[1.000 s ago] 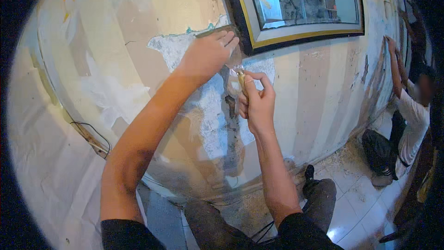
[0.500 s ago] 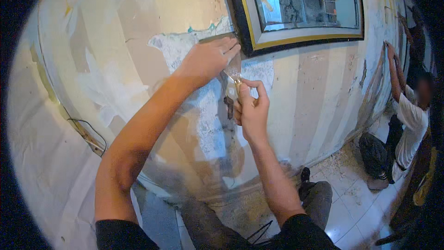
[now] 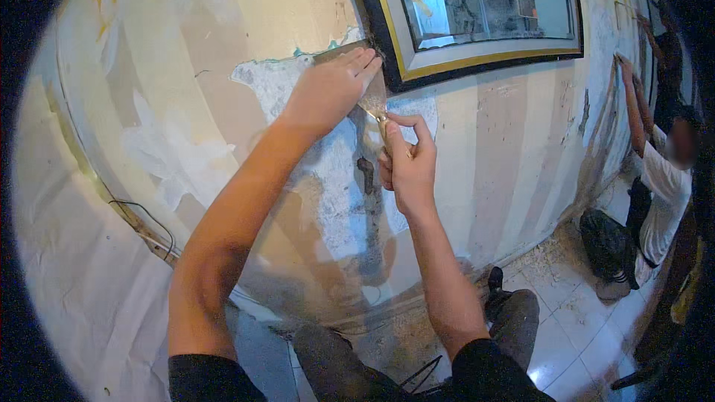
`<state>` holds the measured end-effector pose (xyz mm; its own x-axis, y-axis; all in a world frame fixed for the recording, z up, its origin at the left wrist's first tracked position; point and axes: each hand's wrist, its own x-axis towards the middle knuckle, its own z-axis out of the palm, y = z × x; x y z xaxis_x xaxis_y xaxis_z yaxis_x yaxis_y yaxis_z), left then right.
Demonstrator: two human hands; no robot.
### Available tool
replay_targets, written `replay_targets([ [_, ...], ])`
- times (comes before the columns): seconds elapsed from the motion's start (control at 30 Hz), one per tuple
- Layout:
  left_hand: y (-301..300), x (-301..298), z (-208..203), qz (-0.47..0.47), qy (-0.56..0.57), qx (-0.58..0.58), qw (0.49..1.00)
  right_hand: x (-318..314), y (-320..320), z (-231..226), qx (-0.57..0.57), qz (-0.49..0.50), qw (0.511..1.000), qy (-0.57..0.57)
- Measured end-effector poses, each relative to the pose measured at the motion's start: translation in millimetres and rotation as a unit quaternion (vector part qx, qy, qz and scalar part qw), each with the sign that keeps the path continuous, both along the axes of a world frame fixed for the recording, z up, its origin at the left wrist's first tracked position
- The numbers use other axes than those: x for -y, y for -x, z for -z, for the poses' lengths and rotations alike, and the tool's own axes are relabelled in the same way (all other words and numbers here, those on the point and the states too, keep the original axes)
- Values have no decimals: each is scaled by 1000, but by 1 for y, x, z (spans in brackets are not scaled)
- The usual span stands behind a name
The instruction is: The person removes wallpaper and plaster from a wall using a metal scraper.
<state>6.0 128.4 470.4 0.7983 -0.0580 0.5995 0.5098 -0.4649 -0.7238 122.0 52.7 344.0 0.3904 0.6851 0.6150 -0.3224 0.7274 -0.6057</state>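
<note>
My right hand (image 3: pixel 412 162) grips the handle of a putty knife (image 3: pixel 377 110), thumb along it, with the blade pointing up at the wall (image 3: pixel 477 164). My left hand (image 3: pixel 328 91) lies with its fingers stretched out against the wall beside the blade, at the upper edge of a stripped patch (image 3: pixel 335 164). The fingers partly cover the blade's upper end, so whether they press on it I cannot tell. White-grey plaster shows in the patch, with a ragged paint edge along its top. A dark hole (image 3: pixel 366 173) lies just below the putty knife.
Directly above my right hand hangs a mirror (image 3: pixel 484 71) in a black, gold and white frame. At far right a person (image 3: pixel 663 182) sits by the wall, hands raised to it. Debris (image 3: pixel 570 260) is scattered on floor tiles. A pale sheet (image 3: pixel 97 290) and a cable (image 3: pixel 160 212) are at left.
My left hand has shifted slightly up and left along the wall. The putty knife in my right hand has moved up a little; the whole view has shifted slightly too.
</note>
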Motion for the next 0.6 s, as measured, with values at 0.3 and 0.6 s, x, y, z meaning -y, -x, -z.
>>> replay_targets([
  [0.3, -4, -4, -5, -35, 31, 3, 999, -3, -18, -12, 48, 38, 997, 39],
  [0.6, -1, 3, -6, -71, 49, -36, 996, 3, -22, -7, 41, -42, 995, 83],
])
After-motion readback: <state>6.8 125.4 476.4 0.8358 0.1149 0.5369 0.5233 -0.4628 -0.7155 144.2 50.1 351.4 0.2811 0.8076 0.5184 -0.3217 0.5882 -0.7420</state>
